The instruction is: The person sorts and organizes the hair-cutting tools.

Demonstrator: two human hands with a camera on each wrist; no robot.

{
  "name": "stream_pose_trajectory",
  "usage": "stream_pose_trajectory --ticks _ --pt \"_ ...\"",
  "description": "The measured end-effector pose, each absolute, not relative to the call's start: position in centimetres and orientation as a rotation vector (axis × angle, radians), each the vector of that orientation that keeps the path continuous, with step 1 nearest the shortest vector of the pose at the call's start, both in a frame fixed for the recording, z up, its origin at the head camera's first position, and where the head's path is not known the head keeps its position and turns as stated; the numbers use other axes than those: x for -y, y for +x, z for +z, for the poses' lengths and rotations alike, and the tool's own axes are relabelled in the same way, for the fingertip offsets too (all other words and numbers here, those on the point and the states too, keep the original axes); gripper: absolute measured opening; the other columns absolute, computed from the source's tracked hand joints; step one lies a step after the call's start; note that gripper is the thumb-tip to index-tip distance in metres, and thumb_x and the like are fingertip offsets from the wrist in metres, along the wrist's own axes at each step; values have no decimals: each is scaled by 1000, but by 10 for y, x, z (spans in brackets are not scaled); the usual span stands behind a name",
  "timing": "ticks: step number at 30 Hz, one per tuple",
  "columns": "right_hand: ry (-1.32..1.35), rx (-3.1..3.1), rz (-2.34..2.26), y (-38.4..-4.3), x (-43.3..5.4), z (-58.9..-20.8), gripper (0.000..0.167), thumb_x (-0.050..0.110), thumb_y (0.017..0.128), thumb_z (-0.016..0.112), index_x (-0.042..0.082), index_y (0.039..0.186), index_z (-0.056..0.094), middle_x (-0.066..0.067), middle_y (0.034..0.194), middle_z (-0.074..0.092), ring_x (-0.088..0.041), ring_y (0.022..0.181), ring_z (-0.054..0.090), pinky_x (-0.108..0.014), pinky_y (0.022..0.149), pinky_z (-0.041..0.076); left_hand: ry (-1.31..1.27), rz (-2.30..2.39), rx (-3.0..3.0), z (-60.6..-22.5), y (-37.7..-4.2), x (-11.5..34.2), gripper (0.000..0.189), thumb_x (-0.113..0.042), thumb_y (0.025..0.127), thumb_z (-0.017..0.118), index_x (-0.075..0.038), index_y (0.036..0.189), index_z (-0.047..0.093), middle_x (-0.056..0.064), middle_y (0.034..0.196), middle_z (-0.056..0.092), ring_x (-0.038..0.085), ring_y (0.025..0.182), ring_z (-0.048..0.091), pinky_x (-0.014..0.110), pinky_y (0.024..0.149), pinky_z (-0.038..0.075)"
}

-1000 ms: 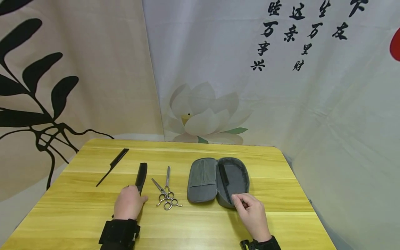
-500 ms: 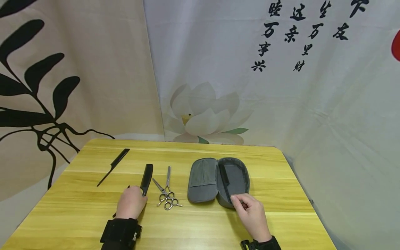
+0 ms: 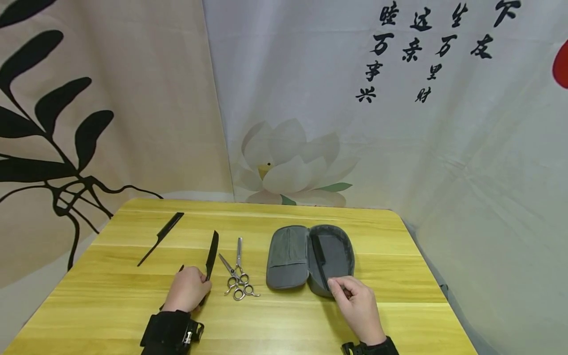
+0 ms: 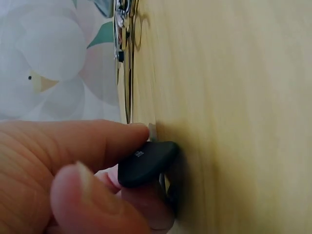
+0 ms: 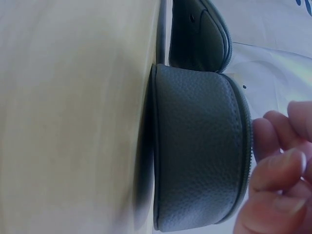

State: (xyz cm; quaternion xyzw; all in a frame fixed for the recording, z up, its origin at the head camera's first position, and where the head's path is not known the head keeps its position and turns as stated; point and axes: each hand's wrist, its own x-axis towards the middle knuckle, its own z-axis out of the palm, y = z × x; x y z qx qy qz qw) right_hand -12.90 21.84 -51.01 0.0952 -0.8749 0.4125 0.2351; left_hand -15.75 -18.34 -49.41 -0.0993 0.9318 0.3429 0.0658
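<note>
My left hand [image 3: 186,290] pinches a black comb [image 3: 212,251] over the table, its broad end pointing away from me. In the left wrist view, thumb and fingers close around the dark comb [image 4: 146,165] near the tabletop. Ends of another dark thin thing [image 3: 161,306] show beside the left hand, which hides its middle. My right hand [image 3: 357,305] has curled fingers at the near rim of an open grey zip case [image 3: 287,256]. A black tail comb [image 3: 318,249] lies inside, its thin tail reaching those fingertips; I cannot tell whether they grip tail or rim.
Two pairs of silver hairdressing scissors [image 3: 238,276] lie crossed between the left hand and the case. Another black tail comb [image 3: 161,236] lies at the far left of the wooden table [image 3: 266,325]. A printed curtain [image 3: 293,98] hangs behind the table.
The comb in my left hand has shifted slightly right and turned more edge-on as the left hand moved a little right. The right hand and the case have stayed in place.
</note>
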Motion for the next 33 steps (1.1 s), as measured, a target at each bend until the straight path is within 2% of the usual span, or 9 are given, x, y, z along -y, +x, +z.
stream_pose_trajectory --ticks 2,5,7,9,13,18,22,26,33 --pt "258 2407 1132 -129 -218 -509 5 16 96 82 14 92 84 17 76 65 2 59 48 -16 53 42 -317 1032 -2809 -493 -158 184 38 -9 97 70 -12 64 52 -2 58 47 13 42 57 23 41 46" --pt "252 2412 1133 -128 -218 -509 5 16 96 82 14 92 84 17 76 64 2 59 48 -17 53 42 -309 1096 -2821 -492 -160 182 17 -13 100 72 -3 87 67 5 76 64 15 54 61 26 48 50" --pt "248 2409 1138 -127 -218 -508 5 16 96 82 14 92 84 17 76 64 2 59 48 -17 53 42 -273 1263 -2792 -489 -161 178 16 -17 101 73 -1 103 71 8 89 71 17 59 62 30 50 53" --pt "245 2404 1142 -127 -218 -509 5 16 96 82 14 91 84 17 75 65 2 59 48 -16 53 42 -192 1545 -2671 -486 -161 169 22 -17 101 74 1 112 68 11 96 75 18 59 64 32 52 56" --pt "244 2394 1156 -127 -218 -510 5 16 95 82 14 91 84 17 76 66 1 59 49 -16 53 42 21 2026 -2226 -485 -157 142 30 -17 100 77 3 114 60 9 92 76 20 61 67 35 57 63" --pt "276 2384 1228 -127 -218 -511 5 16 96 82 15 92 84 17 80 70 0 59 51 -18 53 45 250 2127 -2018 -493 -148 110 31 -17 99 78 5 111 60 0 92 81 14 69 71 30 60 63" --pt "349 2367 1285 -127 -216 -512 4 13 96 81 16 93 84 14 83 72 0 61 53 -18 53 47 309 2132 -2017 -496 -142 93 33 -16 97 80 8 112 64 0 97 84 11 73 71 26 58 60" --pt "416 2359 1355 -126 -215 -512 6 12 96 80 17 97 84 10 87 75 0 60 54 -20 51 48 360 2159 -1996 -501 -137 80 31 -13 96 81 10 113 69 2 96 84 7 70 71 23 55 58" --pt "611 2338 1504 -124 -211 -511 8 7 97 78 8 103 82 -3 92 78 1 65 60 -21 52 52 384 2151 -1949 -508 -130 63 25 -14 95 82 5 110 76 -2 93 83 5 67 70 19 53 56"
